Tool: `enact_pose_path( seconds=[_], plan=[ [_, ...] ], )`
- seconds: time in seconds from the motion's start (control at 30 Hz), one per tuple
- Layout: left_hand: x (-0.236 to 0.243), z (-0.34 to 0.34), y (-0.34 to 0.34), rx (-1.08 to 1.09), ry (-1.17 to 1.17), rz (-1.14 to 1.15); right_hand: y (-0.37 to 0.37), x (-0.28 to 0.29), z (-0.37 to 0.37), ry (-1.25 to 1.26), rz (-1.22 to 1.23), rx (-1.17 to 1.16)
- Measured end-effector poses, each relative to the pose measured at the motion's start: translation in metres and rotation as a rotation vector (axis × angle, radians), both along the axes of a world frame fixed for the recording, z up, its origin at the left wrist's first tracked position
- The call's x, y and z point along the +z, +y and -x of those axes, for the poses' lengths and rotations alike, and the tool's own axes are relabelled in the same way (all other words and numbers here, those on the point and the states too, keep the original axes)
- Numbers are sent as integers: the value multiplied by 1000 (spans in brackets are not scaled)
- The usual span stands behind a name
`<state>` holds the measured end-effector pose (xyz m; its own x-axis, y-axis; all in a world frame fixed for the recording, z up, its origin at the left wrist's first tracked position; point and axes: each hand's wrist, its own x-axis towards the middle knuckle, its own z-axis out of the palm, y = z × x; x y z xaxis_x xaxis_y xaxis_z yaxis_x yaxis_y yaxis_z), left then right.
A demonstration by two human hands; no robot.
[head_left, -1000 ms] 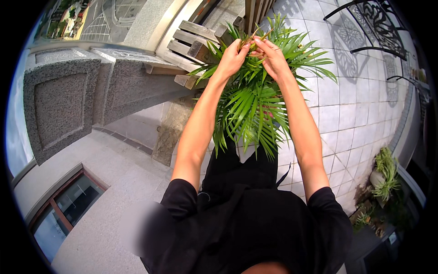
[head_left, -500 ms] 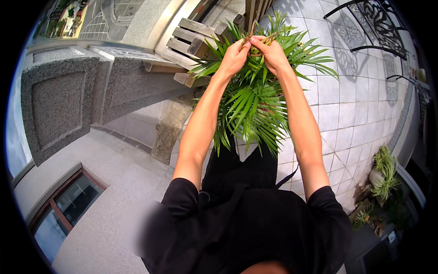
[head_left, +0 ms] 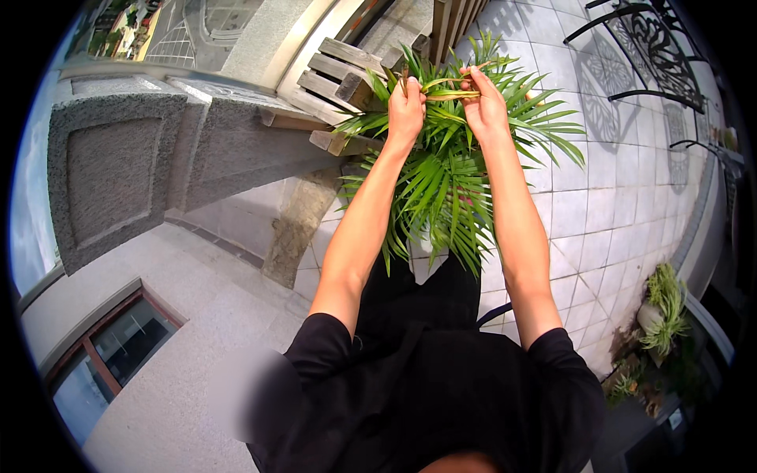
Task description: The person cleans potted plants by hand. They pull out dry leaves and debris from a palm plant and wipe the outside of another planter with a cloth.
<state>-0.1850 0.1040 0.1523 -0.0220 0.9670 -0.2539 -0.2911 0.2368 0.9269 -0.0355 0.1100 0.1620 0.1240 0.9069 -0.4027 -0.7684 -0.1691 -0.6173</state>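
Stretched as they are from one hand to the other, the yellowed leaves (head_left: 451, 95) lie over the upper part of a leafy green plant (head_left: 441, 185), in front of the person. Their long axis runs roughly crosswise, left to right, with thin strips spanning the gap between the hands. The left hand (head_left: 406, 114) is at one end, its grip narrow, fingers curled around what seems to be the leaf base; a brown stem end (head_left: 405, 73) pokes up just above it. The right hand (head_left: 486, 109) is at the other end, its grip a pinch of thumb and fingertips on the strips; exactly how many it holds cannot be told. Neither hand is nearer, since both touch the leaves, and the two stand apart at about the same height.

Around them, green fronds spread below and to either side. Slatted wooden furniture (head_left: 337, 77) stands left of the plant, with a granite wall (head_left: 118, 169) farther left. To the right stretches the pale tiled floor (head_left: 599, 206), bearing a black metal chair (head_left: 661, 59) and, lower down, a spiky plant (head_left: 666, 311).
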Motion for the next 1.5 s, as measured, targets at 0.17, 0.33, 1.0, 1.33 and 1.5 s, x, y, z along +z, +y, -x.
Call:
enact_pose_path(
  seconds=[0.17, 0.33, 1.0, 1.33, 1.5],
  plan=[
    [4, 5, 5, -5, -198, 45, 6, 2, -28, -79, -90, -172],
    [5, 0, 8, -22, -31, 13, 8, 4, -14, -529, -185, 383],
    [-2, -1, 24, -250, 180, -127, 1, -5, 14, -533, -145, 259],
    [-16, 14, 13, -307, 231, -58, 2, -16, 8, -293, -162, 272],
    [-9, 9, 12, -296, 141, -76, -4, -5, 17, -507, -213, 325]
  ],
)
